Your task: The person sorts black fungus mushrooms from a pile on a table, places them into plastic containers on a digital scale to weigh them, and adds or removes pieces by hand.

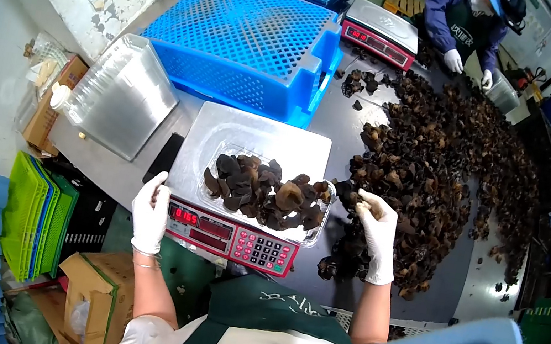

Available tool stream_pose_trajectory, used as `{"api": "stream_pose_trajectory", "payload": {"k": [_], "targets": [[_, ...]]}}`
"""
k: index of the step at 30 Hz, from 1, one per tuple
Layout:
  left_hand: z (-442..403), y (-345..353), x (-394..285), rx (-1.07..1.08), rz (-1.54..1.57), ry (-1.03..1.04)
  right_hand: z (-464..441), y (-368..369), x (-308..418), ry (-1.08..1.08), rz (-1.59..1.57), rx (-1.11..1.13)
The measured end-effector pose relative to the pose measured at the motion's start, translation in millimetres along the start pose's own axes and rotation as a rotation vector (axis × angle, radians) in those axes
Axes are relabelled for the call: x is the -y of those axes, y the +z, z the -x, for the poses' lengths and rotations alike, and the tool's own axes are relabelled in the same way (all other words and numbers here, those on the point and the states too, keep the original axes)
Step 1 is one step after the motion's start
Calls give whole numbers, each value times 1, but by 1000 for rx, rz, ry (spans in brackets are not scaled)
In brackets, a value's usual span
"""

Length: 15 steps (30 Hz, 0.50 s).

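Note:
My left hand [150, 215], in a white glove, is beside the left front corner of a red digital scale [263, 249], fingers loosely extended and holding nothing visible. The display glows 0.165. On the scale's metal plate [267, 131] sits a clear plastic tray [315, 232] with dark brown wood ear mushrooms [244, 185] in it. My right hand [378, 235], also gloved, is right of the tray over the edge of a large wood ear pile [426, 174]. Its thumb and fingers pinch together at a dark wood ear piece [350, 192], partly hidden by the fingertips.
A blue perforated crate [240, 29] stands behind the scale, with a stack of clear trays [122, 94] to its left. A second scale [380, 34] is farther back. Across the table, a co-worker [464, 29] in white gloves handles wood ears. Cardboard boxes [99, 295] and green crates [30, 216] are lower left.

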<state>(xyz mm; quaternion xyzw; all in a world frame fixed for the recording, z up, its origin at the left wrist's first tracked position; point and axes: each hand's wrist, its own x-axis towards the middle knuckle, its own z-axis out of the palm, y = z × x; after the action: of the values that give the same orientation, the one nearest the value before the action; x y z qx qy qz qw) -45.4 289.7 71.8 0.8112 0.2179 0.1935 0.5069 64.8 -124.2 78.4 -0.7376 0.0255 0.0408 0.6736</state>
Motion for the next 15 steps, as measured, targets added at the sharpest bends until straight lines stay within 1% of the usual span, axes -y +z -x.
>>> {"api": "stream_pose_trajectory", "payload": {"k": [2,4,6,7,8,10,11,12,14,15], "targets": [[1,14,-8,32,7,49,4,25,23,-186,138,59],[-1,26,-5,87,12,100,5,49,44,-231,226,190],[0,35,-13,97,4,140,0,69,53,-319,301,302],[0,36,-15,114,-12,142,-4,77,50,-399,257,283],[-1,35,-14,116,-34,190,-8,79,49,-404,256,287],[-1,35,-10,123,-15,143,-19,77,46,-308,307,129],[-1,36,-5,134,-25,136,-33,74,28,-346,346,14],[-1,37,1,147,-35,129,-42,69,17,-340,401,-68],[1,45,7,175,49,76,-68,55,-25,-328,712,-127],[0,48,6,183,59,25,-69,54,-16,-146,704,1]]}}
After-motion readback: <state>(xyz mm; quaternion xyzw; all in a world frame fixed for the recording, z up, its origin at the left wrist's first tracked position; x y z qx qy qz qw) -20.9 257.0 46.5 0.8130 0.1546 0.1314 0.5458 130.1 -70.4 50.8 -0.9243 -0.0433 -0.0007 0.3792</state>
